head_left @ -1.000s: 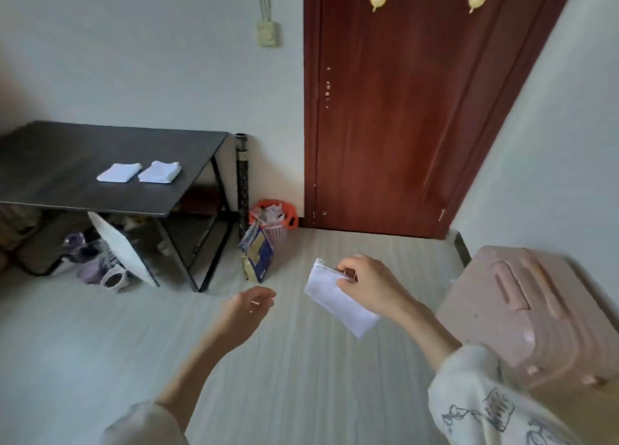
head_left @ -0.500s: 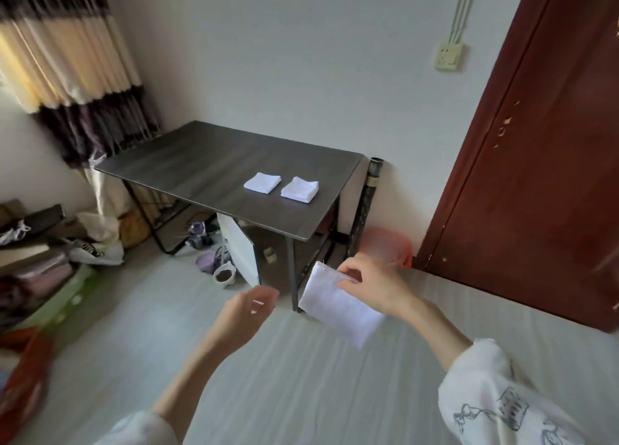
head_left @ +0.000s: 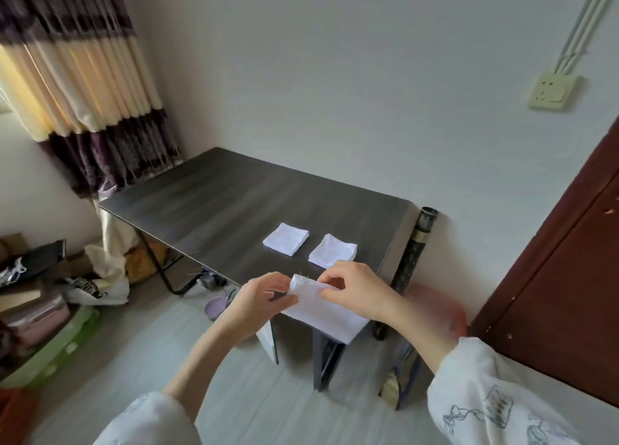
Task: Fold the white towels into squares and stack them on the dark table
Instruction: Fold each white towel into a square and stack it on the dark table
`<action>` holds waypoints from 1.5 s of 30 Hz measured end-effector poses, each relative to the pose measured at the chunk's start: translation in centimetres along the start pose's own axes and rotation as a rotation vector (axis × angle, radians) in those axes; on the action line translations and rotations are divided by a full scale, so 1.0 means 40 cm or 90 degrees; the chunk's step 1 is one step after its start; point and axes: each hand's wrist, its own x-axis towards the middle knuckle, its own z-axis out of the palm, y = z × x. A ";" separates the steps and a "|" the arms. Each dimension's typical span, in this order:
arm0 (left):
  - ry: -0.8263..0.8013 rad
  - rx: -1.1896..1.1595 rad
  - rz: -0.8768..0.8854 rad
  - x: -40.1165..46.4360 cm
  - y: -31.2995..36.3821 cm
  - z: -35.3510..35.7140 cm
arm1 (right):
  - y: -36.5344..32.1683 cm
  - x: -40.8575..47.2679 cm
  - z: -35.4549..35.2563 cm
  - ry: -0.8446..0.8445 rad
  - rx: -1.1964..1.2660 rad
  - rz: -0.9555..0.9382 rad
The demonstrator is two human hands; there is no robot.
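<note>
Two folded white squares already lie on the dark tabletop, side by side near its right end and just apart: the left square and the right square. Not stacked yet.

Third white towel held in the air over the tabletop's near right corner, nearer than the two squares. Partly folded, a long rectangle, lower end drooping loose toward the floor. Plain white, thin, frayed threads showing at the top left corner.

Left hand pinches the towel's top left corner, fingers curled onto the cloth. Right hand grips the top edge to the right, fingertips curled over it.

Handling, as judged: light, limp, no stiffness; it sags wherever unsupported. Not slippery, not fragile. Best taken at the corners and along a taut edge, both hands together, so the layers stay aligned while the next fold is brought over.
</note>
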 end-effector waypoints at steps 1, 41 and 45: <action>0.012 0.001 -0.010 0.047 -0.003 -0.017 | 0.011 0.047 -0.010 -0.006 0.013 0.002; -0.394 0.036 -0.327 1.291 -0.649 -0.149 | 0.526 1.170 0.266 0.143 0.629 0.790; -0.418 0.051 -0.327 1.299 -0.669 -0.133 | 0.541 1.173 0.284 0.138 0.601 0.814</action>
